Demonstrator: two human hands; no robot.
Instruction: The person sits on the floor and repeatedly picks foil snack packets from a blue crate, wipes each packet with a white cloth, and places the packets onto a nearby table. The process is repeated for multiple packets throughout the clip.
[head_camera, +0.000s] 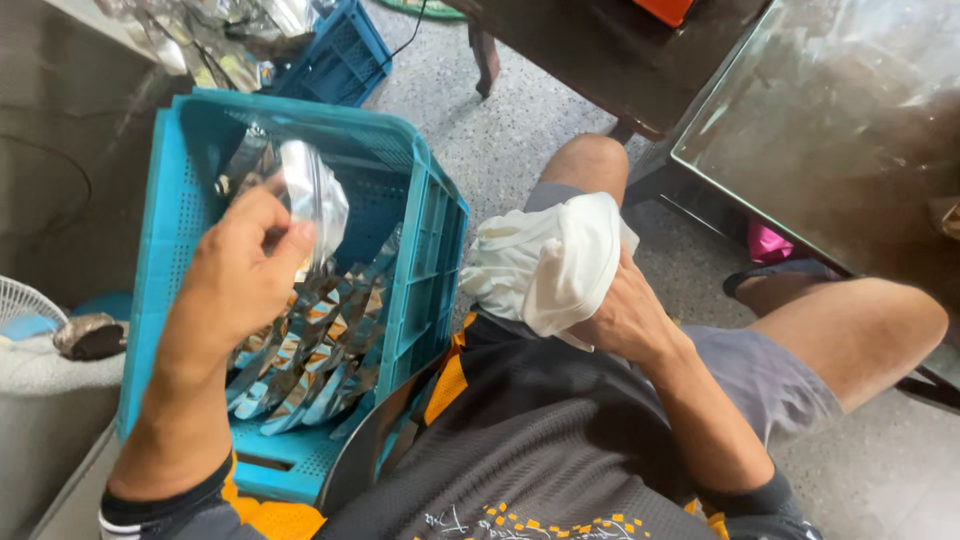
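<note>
While I look down from the head camera, my left hand (240, 265) is up over the turquoise crate (435, 235), fingers (290, 245) pinched shut on a shiny curved metal piece (310, 195). Below it, more silvery pieces (310, 350) lie stacked in the crate. My right hand (625, 320) grips a bunched white cloth (545, 262) above my lap.
</note>
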